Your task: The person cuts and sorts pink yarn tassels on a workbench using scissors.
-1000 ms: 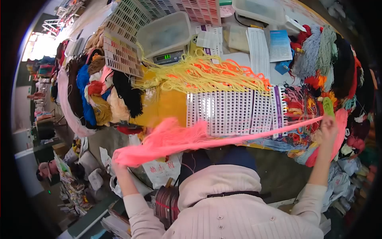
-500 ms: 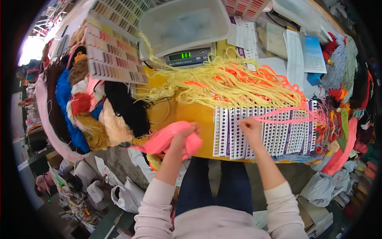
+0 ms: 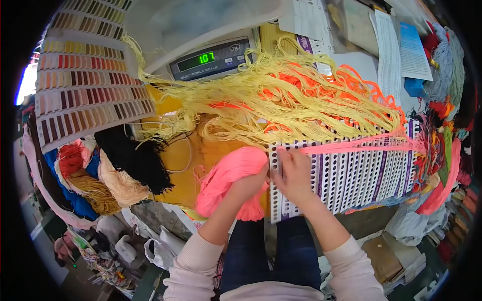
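A bundled skein of bright pink yarn (image 3: 226,173) hangs in my left hand (image 3: 252,185), whose fingers wrap around its right side. Close beside it is my right hand (image 3: 294,175), over the left end of the white cards with punched holes (image 3: 346,173). Its fingers are closed on pink yarn strands (image 3: 351,146), which stretch right across the cards. Behind them lies a long heap of pale yellow yarn (image 3: 301,113), with neon orange yarn (image 3: 369,85) showing beneath and behind it.
An electronic scale (image 3: 211,59) reads 1.07 under a translucent plastic tub (image 3: 201,22). A thread colour chart (image 3: 90,75) stands at the left. Black yarn (image 3: 133,155) and other skeins lie below it. Papers (image 3: 389,55) and more coloured yarn (image 3: 437,75) sit at the right.
My right hand has moved left, close to my left hand, with the pink strands. The pink skein now sits higher and looks fuller. The view has moved closer, and the scale reading differs.
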Action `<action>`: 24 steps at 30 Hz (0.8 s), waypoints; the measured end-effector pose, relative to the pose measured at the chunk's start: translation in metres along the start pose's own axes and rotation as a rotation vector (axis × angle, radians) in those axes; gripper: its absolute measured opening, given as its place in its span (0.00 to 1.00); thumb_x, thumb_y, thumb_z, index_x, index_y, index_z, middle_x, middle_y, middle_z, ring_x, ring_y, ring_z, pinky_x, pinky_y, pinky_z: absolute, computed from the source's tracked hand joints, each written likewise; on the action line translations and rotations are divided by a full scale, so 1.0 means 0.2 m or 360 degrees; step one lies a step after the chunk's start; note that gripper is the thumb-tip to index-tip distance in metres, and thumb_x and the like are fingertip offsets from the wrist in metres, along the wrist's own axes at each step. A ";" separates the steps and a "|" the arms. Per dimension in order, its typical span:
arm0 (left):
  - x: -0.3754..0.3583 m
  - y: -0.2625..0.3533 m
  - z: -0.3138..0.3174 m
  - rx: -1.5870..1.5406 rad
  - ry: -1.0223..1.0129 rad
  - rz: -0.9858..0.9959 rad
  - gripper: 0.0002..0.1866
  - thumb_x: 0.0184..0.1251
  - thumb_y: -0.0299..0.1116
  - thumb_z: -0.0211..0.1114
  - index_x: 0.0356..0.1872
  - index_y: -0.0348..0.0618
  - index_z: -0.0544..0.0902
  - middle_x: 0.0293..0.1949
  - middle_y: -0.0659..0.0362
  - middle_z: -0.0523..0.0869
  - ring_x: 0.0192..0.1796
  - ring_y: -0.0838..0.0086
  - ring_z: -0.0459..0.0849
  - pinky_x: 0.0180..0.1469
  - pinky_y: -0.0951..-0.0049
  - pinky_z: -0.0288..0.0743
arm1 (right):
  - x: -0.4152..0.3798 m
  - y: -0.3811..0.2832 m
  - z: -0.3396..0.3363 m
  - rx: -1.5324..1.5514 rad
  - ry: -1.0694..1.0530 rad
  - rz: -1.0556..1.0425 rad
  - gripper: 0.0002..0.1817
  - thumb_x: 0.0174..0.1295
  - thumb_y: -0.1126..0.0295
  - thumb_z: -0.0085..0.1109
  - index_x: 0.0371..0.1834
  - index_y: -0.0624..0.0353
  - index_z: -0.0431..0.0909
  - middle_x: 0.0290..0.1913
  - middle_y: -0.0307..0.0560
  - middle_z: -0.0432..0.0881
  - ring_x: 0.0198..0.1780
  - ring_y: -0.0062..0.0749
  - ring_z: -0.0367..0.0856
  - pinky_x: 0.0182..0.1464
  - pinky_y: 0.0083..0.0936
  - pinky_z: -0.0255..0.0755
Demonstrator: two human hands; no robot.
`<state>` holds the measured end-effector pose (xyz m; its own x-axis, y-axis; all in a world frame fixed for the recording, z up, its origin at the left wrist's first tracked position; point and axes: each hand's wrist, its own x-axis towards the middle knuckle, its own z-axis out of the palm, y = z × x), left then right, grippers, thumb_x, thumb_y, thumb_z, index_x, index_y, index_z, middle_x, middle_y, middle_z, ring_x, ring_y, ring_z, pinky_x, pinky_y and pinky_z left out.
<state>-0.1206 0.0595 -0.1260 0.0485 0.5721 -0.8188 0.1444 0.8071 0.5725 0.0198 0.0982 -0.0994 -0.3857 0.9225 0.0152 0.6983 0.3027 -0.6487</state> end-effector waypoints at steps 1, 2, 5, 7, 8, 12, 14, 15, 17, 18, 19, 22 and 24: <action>0.00 0.01 0.00 -0.0130 -0.0010 -0.0038 0.17 0.60 0.41 0.50 0.42 0.37 0.72 0.41 0.54 0.76 0.48 0.67 0.72 0.52 0.69 0.63 | 0.00 -0.03 0.00 -0.0036 -0.0107 -0.0008 0.19 0.38 0.69 0.59 0.38 0.60 0.71 0.38 0.50 0.67 0.38 0.42 0.66 0.41 0.37 0.58; 0.00 0.03 -0.01 -0.0238 -0.0048 -0.0009 0.14 0.61 0.39 0.50 0.37 0.38 0.73 0.34 0.57 0.76 0.41 0.71 0.72 0.46 0.73 0.65 | -0.01 -0.03 0.01 -0.0212 0.0019 -0.0184 0.22 0.36 0.69 0.59 0.40 0.61 0.71 0.42 0.51 0.66 0.38 0.44 0.66 0.41 0.37 0.59; -0.01 0.08 0.02 -0.0437 -0.0101 0.0061 0.12 0.62 0.37 0.49 0.27 0.39 0.74 0.20 0.64 0.74 0.26 0.80 0.72 0.32 0.80 0.67 | -0.03 0.00 -0.02 0.0110 -0.0061 -0.0202 0.23 0.34 0.70 0.58 0.40 0.61 0.71 0.41 0.50 0.67 0.38 0.43 0.67 0.40 0.35 0.60; 0.01 0.07 0.05 -0.0403 -0.0039 0.0133 0.13 0.62 0.37 0.48 0.28 0.39 0.74 0.20 0.64 0.74 0.25 0.81 0.71 0.32 0.81 0.66 | -0.01 0.04 0.01 0.0330 -0.0135 -0.0070 0.23 0.32 0.71 0.58 0.39 0.60 0.71 0.38 0.48 0.69 0.36 0.41 0.69 0.39 0.32 0.62; 0.01 0.06 0.06 -0.0443 -0.0022 0.0102 0.13 0.62 0.37 0.48 0.28 0.39 0.74 0.20 0.64 0.74 0.25 0.81 0.71 0.32 0.81 0.66 | -0.01 0.04 0.01 0.0375 -0.0107 -0.0049 0.23 0.31 0.72 0.58 0.38 0.60 0.71 0.38 0.47 0.70 0.36 0.40 0.70 0.39 0.32 0.62; -0.07 0.05 -0.09 -0.0784 -0.0234 0.0099 0.12 0.61 0.38 0.50 0.33 0.39 0.75 0.26 0.63 0.75 0.28 0.83 0.71 0.32 0.83 0.65 | 0.02 0.03 -0.02 0.0507 -0.0060 0.0043 0.22 0.30 0.74 0.57 0.37 0.61 0.71 0.36 0.48 0.70 0.33 0.39 0.71 0.33 0.28 0.66; -0.11 0.08 -0.19 -0.0847 -0.0423 0.0107 0.13 0.61 0.37 0.50 0.41 0.41 0.75 0.30 0.66 0.74 0.31 0.87 0.68 0.34 0.86 0.63 | 0.02 0.04 -0.01 0.0539 -0.0042 0.0037 0.23 0.30 0.74 0.57 0.37 0.62 0.70 0.36 0.49 0.70 0.32 0.40 0.72 0.30 0.28 0.67; -0.11 0.10 -0.17 -0.0845 -0.0358 0.0016 0.13 0.62 0.36 0.50 0.42 0.40 0.75 0.29 0.67 0.74 0.30 0.87 0.67 0.34 0.86 0.62 | 0.01 0.04 0.01 0.0525 -0.0010 -0.0019 0.23 0.30 0.74 0.57 0.37 0.62 0.70 0.35 0.49 0.70 0.31 0.40 0.72 0.29 0.27 0.68; -0.10 0.14 -0.09 -0.0842 -0.0220 -0.0147 0.14 0.62 0.35 0.50 0.45 0.40 0.74 0.28 0.70 0.72 0.29 0.87 0.66 0.33 0.85 0.61 | 0.03 0.04 0.03 0.0491 0.0018 -0.0095 0.22 0.32 0.75 0.57 0.37 0.62 0.70 0.35 0.50 0.70 0.31 0.41 0.73 0.28 0.27 0.69; -0.10 0.15 -0.08 -0.0890 -0.0186 -0.0113 0.15 0.62 0.31 0.49 0.48 0.40 0.72 0.29 0.70 0.72 0.29 0.87 0.66 0.33 0.86 0.61 | 0.04 0.04 0.02 0.0464 0.0016 -0.0099 0.21 0.33 0.75 0.57 0.37 0.62 0.70 0.35 0.50 0.70 0.31 0.42 0.73 0.29 0.28 0.69; -0.11 0.14 -0.10 -0.0924 -0.0245 -0.0057 0.16 0.61 0.31 0.50 0.50 0.39 0.71 0.31 0.69 0.73 0.30 0.87 0.66 0.34 0.86 0.62 | 0.03 0.04 0.01 0.0431 0.0012 -0.0095 0.20 0.35 0.75 0.57 0.37 0.62 0.70 0.36 0.50 0.70 0.31 0.42 0.73 0.29 0.28 0.69; -0.17 0.12 -0.18 -0.1374 -0.0668 0.0107 0.20 0.57 0.29 0.53 0.53 0.39 0.67 0.34 0.67 0.74 0.31 0.87 0.68 0.34 0.86 0.64 | 0.05 0.03 0.00 0.0348 0.0014 -0.0065 0.13 0.42 0.75 0.56 0.35 0.62 0.71 0.34 0.48 0.70 0.28 0.38 0.74 0.28 0.24 0.69; -0.23 0.16 -0.20 -0.1790 -0.1070 0.0169 0.22 0.55 0.28 0.55 0.53 0.38 0.67 0.34 0.66 0.74 0.29 0.86 0.70 0.32 0.85 0.65 | 0.04 0.04 -0.02 0.0731 -0.0117 0.0021 0.10 0.45 0.74 0.56 0.33 0.63 0.72 0.31 0.47 0.70 0.26 0.33 0.73 0.27 0.21 0.68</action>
<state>-0.1588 0.0640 -0.0681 0.5351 0.7195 -0.4427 -0.7715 0.6297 0.0908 0.0253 0.1091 -0.1022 -0.4320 0.9010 -0.0384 0.3703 0.1384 -0.9185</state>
